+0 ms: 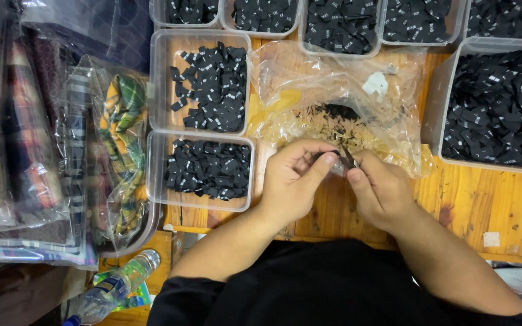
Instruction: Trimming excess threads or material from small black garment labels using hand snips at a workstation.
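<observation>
My left hand [294, 176] and my right hand [379, 190] meet over the wooden table [484, 205], near its front edge. Between their fingertips they pinch a small black fabric label [345, 158]; the right hand also seems to hold a thin metal tool against it, too small to make out. Just beyond the fingers lies a crumpled clear plastic bag [339, 102] with black thread scraps inside.
Clear plastic trays full of black labels stand left [208, 169], [209, 87], right [499, 105] and along the back [342, 24]. Bagged plaid fabric [116, 145] is stacked at the left. A plastic water bottle [116, 287] lies below the table edge.
</observation>
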